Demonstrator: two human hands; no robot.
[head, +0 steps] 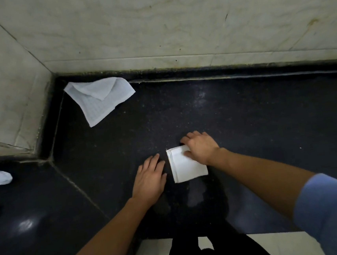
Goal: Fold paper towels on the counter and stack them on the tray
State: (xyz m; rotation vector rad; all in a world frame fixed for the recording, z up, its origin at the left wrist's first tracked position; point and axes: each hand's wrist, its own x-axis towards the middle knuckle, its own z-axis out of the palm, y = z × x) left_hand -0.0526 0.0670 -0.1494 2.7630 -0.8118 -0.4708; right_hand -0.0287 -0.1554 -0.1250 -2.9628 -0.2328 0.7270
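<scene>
White folded square paper towel lies near-centre on the dark speckled stone counter. Its far right corner sits under the curled right hand, thumb on top, likely to lift it. Just left, the left hand rests flat, fingers straight. A rumpled unfolded white towel waits far left.

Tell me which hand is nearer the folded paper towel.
Right. The right hand holds the folded paper towel; the left hand lies just left of it, not touching.
</scene>
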